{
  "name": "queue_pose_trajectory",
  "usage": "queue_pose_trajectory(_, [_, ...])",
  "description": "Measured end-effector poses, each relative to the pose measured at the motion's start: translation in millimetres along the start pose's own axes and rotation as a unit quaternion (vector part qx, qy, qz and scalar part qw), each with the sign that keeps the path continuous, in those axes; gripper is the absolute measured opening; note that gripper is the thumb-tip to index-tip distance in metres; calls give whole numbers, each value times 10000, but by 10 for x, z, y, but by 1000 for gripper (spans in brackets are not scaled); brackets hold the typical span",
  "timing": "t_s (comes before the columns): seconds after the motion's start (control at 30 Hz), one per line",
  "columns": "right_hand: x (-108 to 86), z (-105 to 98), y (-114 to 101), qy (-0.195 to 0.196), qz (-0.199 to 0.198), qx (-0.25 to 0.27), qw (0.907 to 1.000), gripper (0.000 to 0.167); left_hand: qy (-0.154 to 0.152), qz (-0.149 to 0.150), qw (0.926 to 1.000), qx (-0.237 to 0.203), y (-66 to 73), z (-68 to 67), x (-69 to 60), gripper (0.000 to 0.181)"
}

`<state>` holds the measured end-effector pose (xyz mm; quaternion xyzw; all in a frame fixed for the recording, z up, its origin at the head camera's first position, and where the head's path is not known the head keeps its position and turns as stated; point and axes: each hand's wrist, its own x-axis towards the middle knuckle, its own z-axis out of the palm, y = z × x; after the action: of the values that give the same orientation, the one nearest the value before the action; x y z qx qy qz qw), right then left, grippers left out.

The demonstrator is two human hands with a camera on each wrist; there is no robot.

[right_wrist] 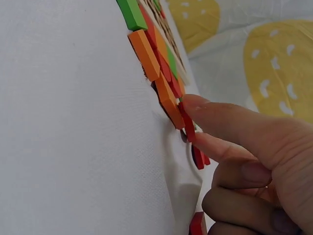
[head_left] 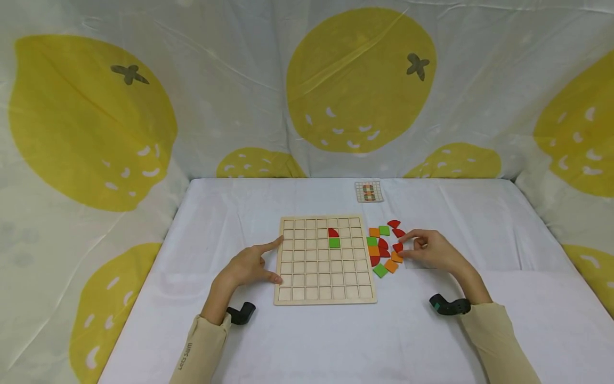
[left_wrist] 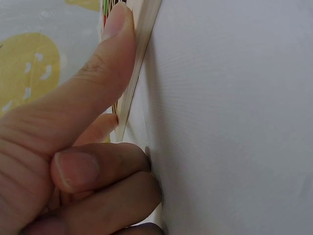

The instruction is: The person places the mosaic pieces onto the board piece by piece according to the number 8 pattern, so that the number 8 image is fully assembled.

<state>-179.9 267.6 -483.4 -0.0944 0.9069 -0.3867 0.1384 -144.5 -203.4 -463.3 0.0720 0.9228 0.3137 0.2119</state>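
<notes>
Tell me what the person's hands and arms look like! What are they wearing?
The left hand and right hand have no gloves. Both arms have long beige sleeves; the left sleeve has dark lettering. A black gadget sits at the left wrist, and another black gadget, with a green patch, at the right.

Left wrist view, seen steeply tilted: left hand (left_wrist: pixel 63 122) has its thumb (left_wrist: pixel 105 61) extended along the pale wooden board (left_wrist: pixel 145 19), tip against the rim, and a second fingertip (left_wrist: pixel 111 121) touching farther down the same edge. Remaining fingers curled beneath, close to the white cloth (left_wrist: pixel 234 117) filling the right side. Upper left: green and red slivers (left_wrist: pixel 105 10), too narrow to identify; backdrop with yellow print (left_wrist: pixel 34 68) behind.
</notes>
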Motion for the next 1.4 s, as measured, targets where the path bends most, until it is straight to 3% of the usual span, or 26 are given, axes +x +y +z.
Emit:
queue_pose_trajectory(0.27, [-12, -18, 34, -102, -36, 156, 9998, 35, -30, 85, 9999, -48, 12, -10, -10, 110])
queue_pose_trajectory(0.63, [-3, 22, 2, 30, -17, 298, 9995, 33, -46, -5, 10000, -65, 35, -24, -17, 110])
queue_pose_trajectory(0.97, [25, 86, -18, 186, -101, 239, 9995, 25, -30, 125, 9999, -16, 26, -17, -13, 109])
queue_pose_trajectory(1.4, [38, 141, -100, 245, 128, 262, 9993, 28, -52, 14, 9999, -102, 9, -1, -6, 110])
